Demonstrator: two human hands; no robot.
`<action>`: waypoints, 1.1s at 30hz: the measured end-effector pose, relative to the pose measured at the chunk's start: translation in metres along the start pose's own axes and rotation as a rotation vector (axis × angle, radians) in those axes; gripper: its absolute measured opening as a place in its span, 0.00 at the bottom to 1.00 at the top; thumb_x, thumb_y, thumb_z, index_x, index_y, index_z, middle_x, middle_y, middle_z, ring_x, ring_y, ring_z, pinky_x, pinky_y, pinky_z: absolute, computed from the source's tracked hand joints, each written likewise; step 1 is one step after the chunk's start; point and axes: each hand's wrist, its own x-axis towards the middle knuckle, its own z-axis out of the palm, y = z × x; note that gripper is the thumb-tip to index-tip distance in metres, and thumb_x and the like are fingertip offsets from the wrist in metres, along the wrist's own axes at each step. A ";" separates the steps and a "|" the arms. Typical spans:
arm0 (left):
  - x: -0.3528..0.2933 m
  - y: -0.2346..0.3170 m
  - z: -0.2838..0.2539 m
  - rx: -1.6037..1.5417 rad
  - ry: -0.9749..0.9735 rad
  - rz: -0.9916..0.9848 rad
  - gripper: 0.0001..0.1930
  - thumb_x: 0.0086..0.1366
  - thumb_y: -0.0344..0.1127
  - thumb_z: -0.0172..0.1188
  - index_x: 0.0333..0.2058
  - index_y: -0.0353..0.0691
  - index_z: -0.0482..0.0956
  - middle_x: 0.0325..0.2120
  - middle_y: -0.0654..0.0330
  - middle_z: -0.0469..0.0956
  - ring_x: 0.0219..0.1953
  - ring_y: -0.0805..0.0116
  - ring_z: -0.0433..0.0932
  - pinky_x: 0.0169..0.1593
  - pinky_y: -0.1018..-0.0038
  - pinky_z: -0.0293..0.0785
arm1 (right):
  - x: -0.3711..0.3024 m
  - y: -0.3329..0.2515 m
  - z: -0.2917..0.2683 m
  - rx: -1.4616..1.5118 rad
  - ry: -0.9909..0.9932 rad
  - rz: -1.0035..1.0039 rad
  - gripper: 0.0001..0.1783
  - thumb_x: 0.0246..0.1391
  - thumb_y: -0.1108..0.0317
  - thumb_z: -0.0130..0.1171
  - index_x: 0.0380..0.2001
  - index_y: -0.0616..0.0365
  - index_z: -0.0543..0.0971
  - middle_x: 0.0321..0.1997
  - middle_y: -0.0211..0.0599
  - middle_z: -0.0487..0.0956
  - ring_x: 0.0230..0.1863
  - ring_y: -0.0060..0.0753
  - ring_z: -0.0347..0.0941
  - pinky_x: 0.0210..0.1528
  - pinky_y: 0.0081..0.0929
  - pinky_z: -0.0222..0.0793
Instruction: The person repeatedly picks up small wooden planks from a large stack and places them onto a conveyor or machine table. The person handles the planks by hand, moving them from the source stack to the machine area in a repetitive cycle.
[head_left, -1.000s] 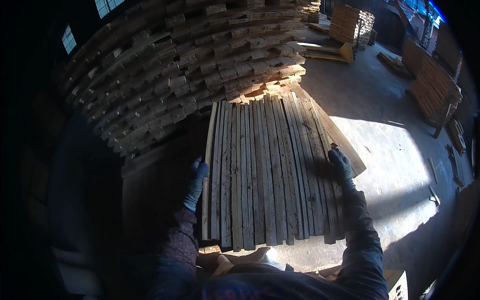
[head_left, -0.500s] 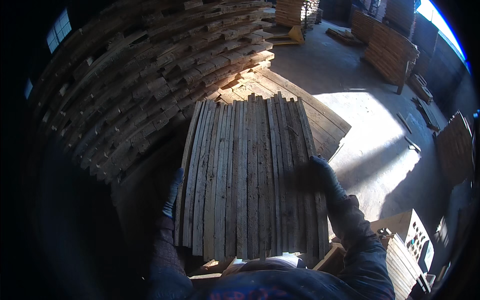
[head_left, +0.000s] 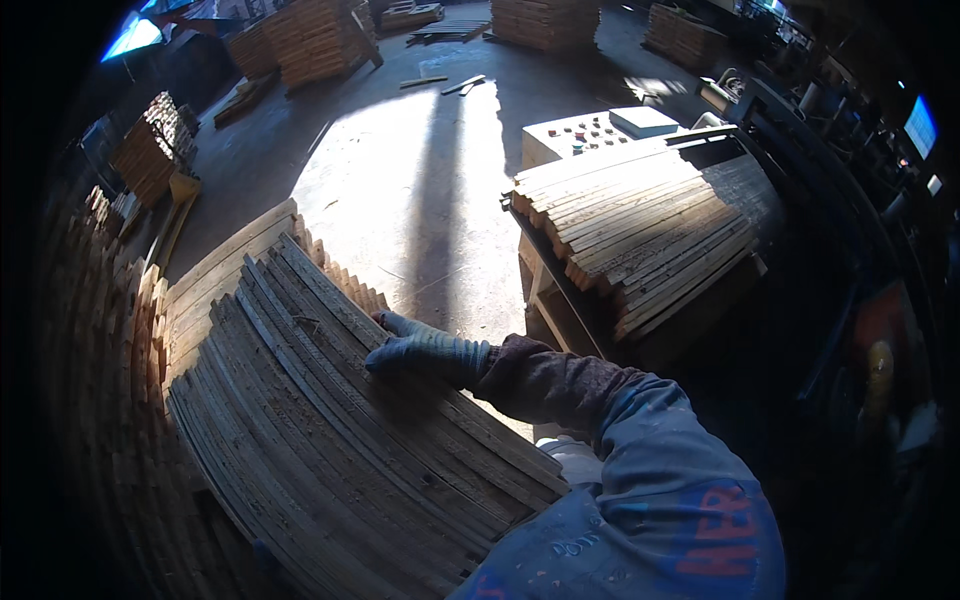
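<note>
A wide bundle of rough wooden slats (head_left: pixel 330 420) lies side by side in front of my body, slanting toward the left, its near end against my jacket. My right hand (head_left: pixel 425 355), in a blue-grey knitted glove, is closed on the bundle's right edge, near its far half. Only a dim bluish patch, apparently my left hand (head_left: pixel 263 552), shows in shadow by the bundle's left edge. Its fingers cannot be made out.
Stacked boards (head_left: pixel 105 400) rise at the left, with paler planks (head_left: pixel 235 245) beyond my bundle. To the right, more slats (head_left: pixel 640 215) lie on a machine bed beside a control panel (head_left: pixel 570 137) with buttons. Wood stacks (head_left: pixel 320 45) and loose pieces (head_left: pixel 462 85) are on the far floor.
My view has swung right, bringing the machine and its slats into full sight. The bundle now appears lower left and slanted. My right hand stays on its right edge; my left is mostly lost in shadow.
</note>
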 end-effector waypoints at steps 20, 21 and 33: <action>-0.311 -0.047 0.687 -0.238 -1.797 -0.883 0.16 0.75 0.35 0.52 0.58 0.40 0.66 0.43 0.58 0.81 0.43 0.66 0.82 0.47 0.72 0.82 | -0.829 0.102 -0.127 -0.884 1.700 -0.243 0.22 0.74 0.65 0.39 0.55 0.63 0.80 0.62 0.39 0.78 0.65 0.34 0.72 0.68 0.32 0.68; -0.332 -0.058 0.710 -0.231 -1.819 -0.922 0.20 0.74 0.34 0.54 0.61 0.41 0.63 0.44 0.57 0.81 0.44 0.65 0.82 0.48 0.70 0.82 | -0.848 0.112 -0.126 -0.924 1.739 -0.166 0.24 0.75 0.64 0.35 0.55 0.63 0.80 0.63 0.40 0.78 0.65 0.35 0.72 0.69 0.32 0.67; -0.383 -0.118 0.836 0.872 -2.132 0.425 0.57 0.61 0.78 0.50 0.73 0.38 0.49 0.69 0.41 0.58 0.70 0.43 0.61 0.72 0.60 0.55 | -0.881 0.217 -0.157 -0.043 1.946 -0.469 0.24 0.74 0.61 0.40 0.56 0.68 0.78 0.59 0.44 0.79 0.61 0.41 0.75 0.67 0.35 0.71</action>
